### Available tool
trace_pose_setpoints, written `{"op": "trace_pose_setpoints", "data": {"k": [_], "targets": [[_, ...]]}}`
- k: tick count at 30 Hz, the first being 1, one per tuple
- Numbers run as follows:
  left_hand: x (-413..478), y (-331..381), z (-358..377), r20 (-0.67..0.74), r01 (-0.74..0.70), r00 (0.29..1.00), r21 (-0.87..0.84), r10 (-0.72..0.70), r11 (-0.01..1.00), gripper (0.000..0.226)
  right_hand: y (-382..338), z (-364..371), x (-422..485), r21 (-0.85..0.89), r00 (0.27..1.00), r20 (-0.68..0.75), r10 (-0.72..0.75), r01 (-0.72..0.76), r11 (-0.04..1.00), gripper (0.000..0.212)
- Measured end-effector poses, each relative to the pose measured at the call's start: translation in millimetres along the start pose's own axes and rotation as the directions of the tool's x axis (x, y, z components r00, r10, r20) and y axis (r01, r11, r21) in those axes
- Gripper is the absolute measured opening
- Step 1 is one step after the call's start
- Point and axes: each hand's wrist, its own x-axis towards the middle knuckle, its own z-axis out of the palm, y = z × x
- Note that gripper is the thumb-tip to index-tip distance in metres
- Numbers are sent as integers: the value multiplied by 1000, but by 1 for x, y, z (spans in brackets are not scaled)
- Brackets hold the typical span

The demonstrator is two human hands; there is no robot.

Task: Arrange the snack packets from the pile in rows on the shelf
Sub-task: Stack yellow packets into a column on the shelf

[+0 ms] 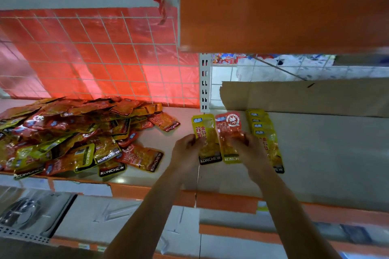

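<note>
Yellow packet (207,132) lies flat on the shelf (326,153). The left hand (186,150) is at its left edge, fingers (192,138) curled onto it, pinching. Red packet (230,130) lies just beside it, edges touching. The right hand (251,152) lies over its lower right corner, blurred; grip or press, cannot tell. Overlapped yellow row (264,130) just right of that hand. Pile (69,134) at the shelf's left, well apart.
</note>
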Motion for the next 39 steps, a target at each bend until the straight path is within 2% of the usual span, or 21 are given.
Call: {"op": "trace_pose_setpoints", "data": {"k": [1, 3, 5, 10, 13, 17, 20, 23, 27, 32, 35, 39], "targets": [[-1, 1, 8, 24, 0, 1000, -18, 0, 1000, 13, 2, -9, 0, 21, 1000, -6, -6, 6, 1000, 23], [-3, 5, 23, 74, -3, 997, -34, 5, 999, 11, 2, -29, -3, 66, 999, -39, -18, 20, 998, 4], [-6, 8, 36, 117, 33, 993, -69, -25, 997, 7, 7, -49, 0, 92, 996, -93, 0, 9, 996, 12], [-14, 11, 73, 179, 87, 981, -78, -72, 993, 4, 22, -96, 9, 97, 984, -161, 70, -55, 994, 11], [-19, 8, 92, 187, 67, 980, 8, -67, 998, 15, 28, -116, 12, 150, 968, -219, 121, -89, 985, 16], [-26, 4, 113, 136, 39, 989, 133, -57, 990, 3, 35, -134, 13, 239, 946, -280, 165, -98, 966, 24], [-32, 4, 125, 94, 24, 995, 195, -43, 980, 6, 35, -143, 9, 313, 955, -236, 181, -102, 944, 30], [-36, 6, 135, 45, 24, 998, 216, -35, 976, 9, 33, -151, 4, 286, 980, -143, 136, -90, 954, 26], [-37, 8, 144, -13, -2, 1000, 268, 6, 963, 15, 39, -160, 7, 285, 987, -78, 138, -111, 952, 41], [-41, 11, 149, -71, -45, 994, 388, 78, 920, 18, 47, -172, 8, 264, 994, -1, 114, -109, 958, 38], [-47, 12, 153, -119, -55, 984, 516, 135, 855, 22, 49, -180, 9, 273, 993, 26, 117, -119, 955, 32], [-54, 12, 159, -176, -13, 973, 604, 150, 797, 28, 55, -188, 12, 251, 984, 58, 168, -177, 952, 28]]}}
